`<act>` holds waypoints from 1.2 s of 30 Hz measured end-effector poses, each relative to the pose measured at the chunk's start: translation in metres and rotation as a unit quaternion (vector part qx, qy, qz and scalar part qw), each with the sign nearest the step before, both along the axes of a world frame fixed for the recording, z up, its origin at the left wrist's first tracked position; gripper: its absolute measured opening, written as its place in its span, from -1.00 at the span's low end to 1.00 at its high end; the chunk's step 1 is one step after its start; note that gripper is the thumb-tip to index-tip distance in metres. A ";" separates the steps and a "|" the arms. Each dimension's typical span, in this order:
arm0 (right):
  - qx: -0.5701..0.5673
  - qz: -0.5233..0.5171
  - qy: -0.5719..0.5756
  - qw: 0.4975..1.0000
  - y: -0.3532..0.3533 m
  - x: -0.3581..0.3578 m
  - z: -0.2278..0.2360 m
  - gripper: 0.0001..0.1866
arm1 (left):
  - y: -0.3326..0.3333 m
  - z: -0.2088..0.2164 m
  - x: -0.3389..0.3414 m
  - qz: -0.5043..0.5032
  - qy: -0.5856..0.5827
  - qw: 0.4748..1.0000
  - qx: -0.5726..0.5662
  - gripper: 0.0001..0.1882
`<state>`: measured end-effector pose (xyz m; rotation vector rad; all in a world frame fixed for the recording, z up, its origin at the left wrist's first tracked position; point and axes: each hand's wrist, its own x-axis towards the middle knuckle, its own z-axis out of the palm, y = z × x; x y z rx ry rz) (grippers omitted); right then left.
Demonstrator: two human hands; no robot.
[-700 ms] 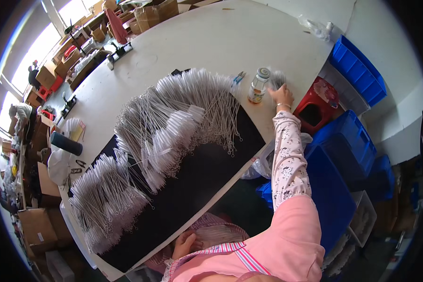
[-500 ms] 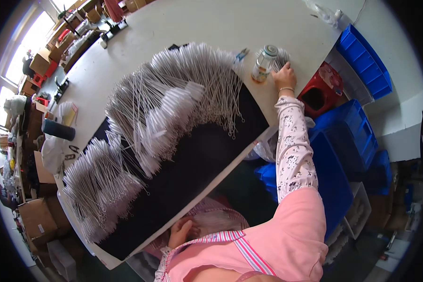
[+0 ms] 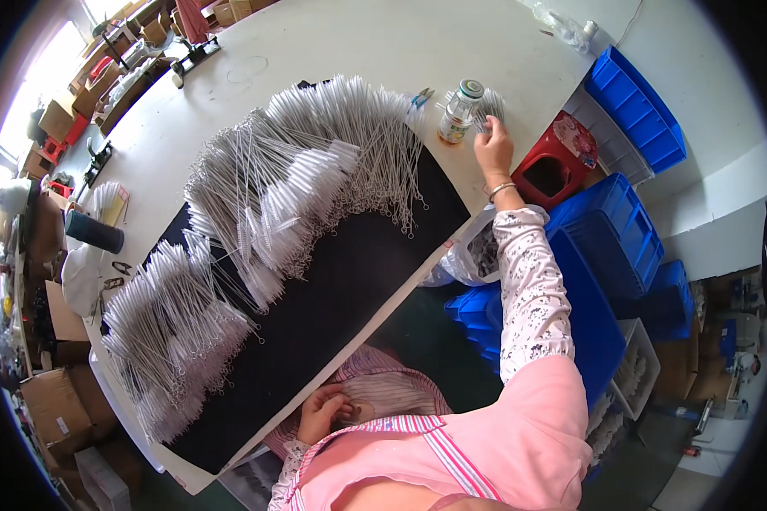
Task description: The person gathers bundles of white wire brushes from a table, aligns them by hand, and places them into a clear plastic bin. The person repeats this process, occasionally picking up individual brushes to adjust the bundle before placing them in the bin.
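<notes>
My right hand [image 3: 494, 155] reaches out to the table's right side, fingers drawn together at the near edge of a small bundle of grey wire pieces [image 3: 491, 106]. Whatever lies between its fingertips is too small to make out. Just left of it stands a glass jar [image 3: 460, 112] with a green lid. Low at the table's front edge, my left hand [image 3: 322, 414] is curled closed over my lap, its grip partly hidden. Beside it, pale thin brushes [image 3: 388, 393] lie in the lap cloth. Large heaps of wire-handled tube brushes [image 3: 349, 128] cover the black mat [image 3: 349, 281].
Pliers [image 3: 421, 99] lie behind the jar. A red stool [image 3: 547, 170], blue bins [image 3: 635, 106] and a plastic bag [image 3: 477, 255] crowd the table's right side. At the left edge are a dark cylinder [image 3: 94, 232] and small scissors [image 3: 115, 277].
My right hand has drawn back a little from the wire bundle toward me, its fingers now closer together. My left hand stays low over my lap. The whole view has shifted slightly.
</notes>
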<state>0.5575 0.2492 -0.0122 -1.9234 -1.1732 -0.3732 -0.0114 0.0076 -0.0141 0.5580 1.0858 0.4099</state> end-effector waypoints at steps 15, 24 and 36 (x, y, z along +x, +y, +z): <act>-0.066 -0.026 0.199 0.977 0.114 0.002 -0.034 -0.58 | -0.013 0.018 -0.034 0.033 0.054 0.996 0.067 -0.74; 0.006 -0.119 0.062 0.991 0.077 0.063 -0.049 -0.63 | -0.003 0.075 -0.064 -0.002 0.075 0.986 0.146 -0.74; 0.187 0.182 -0.003 0.965 -0.008 -0.272 0.112 -0.72 | -0.005 0.159 -0.197 0.468 0.075 0.818 0.327 -0.78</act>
